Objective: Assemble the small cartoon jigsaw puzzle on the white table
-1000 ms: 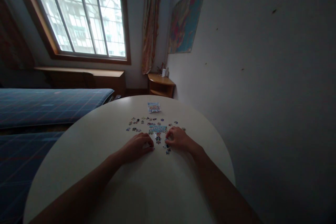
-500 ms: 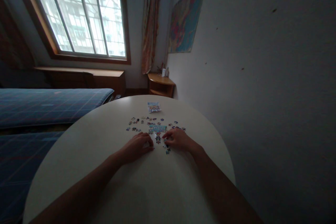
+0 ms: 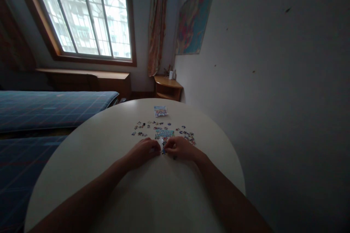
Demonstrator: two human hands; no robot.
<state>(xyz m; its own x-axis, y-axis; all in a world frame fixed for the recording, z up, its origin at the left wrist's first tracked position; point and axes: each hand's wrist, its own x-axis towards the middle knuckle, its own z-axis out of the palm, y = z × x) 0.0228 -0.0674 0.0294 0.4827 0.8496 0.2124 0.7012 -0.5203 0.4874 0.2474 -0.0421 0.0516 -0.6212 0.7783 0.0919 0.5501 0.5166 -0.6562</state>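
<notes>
A partly joined jigsaw puzzle (image 3: 164,134) with a light blue upper part lies on the round white table (image 3: 82,174). My left hand (image 3: 146,150) rests on the table at its lower left, fingers curled; whether it holds a piece is hidden. My right hand (image 3: 177,147) is pinched at the puzzle's lower edge, over a small strip of pieces (image 3: 163,150); what its fingertips grip is too small to tell. Loose pieces lie to the left (image 3: 140,134), behind, and to the right (image 3: 190,136) of the puzzle.
A small picture packet (image 3: 160,111) lies near the table's far edge. Beyond are a blue plaid mattress (image 3: 54,111), a wooden corner shelf (image 3: 168,82) and a window. A pale wall (image 3: 273,116) stands close on the right.
My right hand has moved left and slightly down, nearer to my left hand, and now covers part of the lower strip. Pieces at the right are more exposed. My left hand has barely moved.
</notes>
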